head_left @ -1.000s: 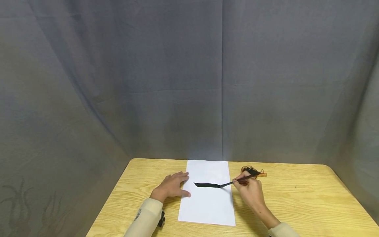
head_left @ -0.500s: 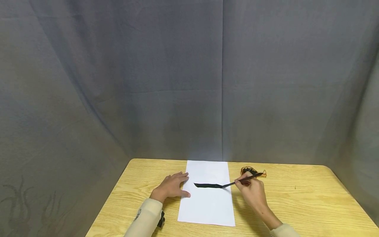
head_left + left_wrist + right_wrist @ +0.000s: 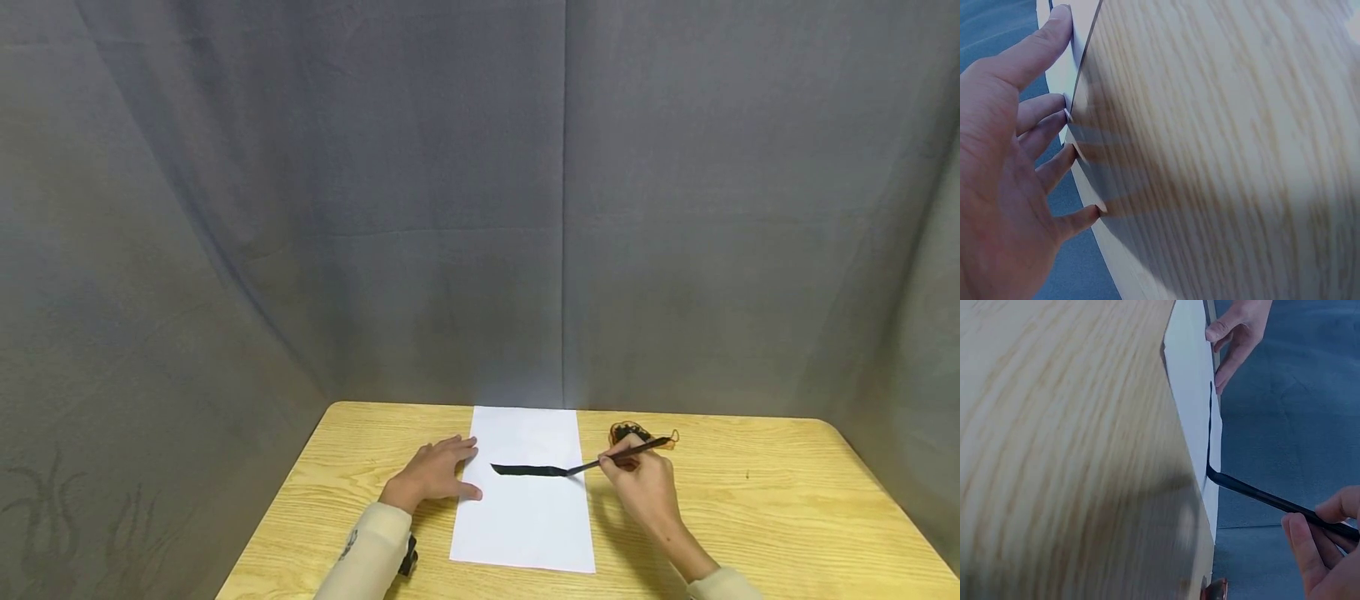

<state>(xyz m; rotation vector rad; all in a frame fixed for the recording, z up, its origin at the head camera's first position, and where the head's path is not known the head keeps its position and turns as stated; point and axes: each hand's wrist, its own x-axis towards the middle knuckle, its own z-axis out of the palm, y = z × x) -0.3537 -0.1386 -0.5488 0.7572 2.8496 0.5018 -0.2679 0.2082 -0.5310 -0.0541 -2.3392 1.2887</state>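
A white sheet of paper [image 3: 523,527] lies on the wooden table, with a broad black stroke [image 3: 525,470] running across it. My right hand [image 3: 647,487] pinches a dark calligraphy brush [image 3: 636,450] between thumb and fingers. The brush slants down to the left, its tip at the stroke's right end, and a small loop hangs at its upper end. Along the sheet's left edge rests my left hand [image 3: 438,472], fingers spread, with thumb and fingertips on the paper. In the left wrist view its fingers [image 3: 1054,169] reach the table and paper edge.
Behind the right hand sits a dark object with an orange-brown ornate rim [image 3: 628,430], partly hidden by that hand. The wooden table [image 3: 787,500] extends to both sides. Grey curtains [image 3: 450,208] enclose the back and sides.
My right hand and the brush have moved slightly to the right, and the black stroke has grown a little longer at its right end. The left hand has stayed in place.
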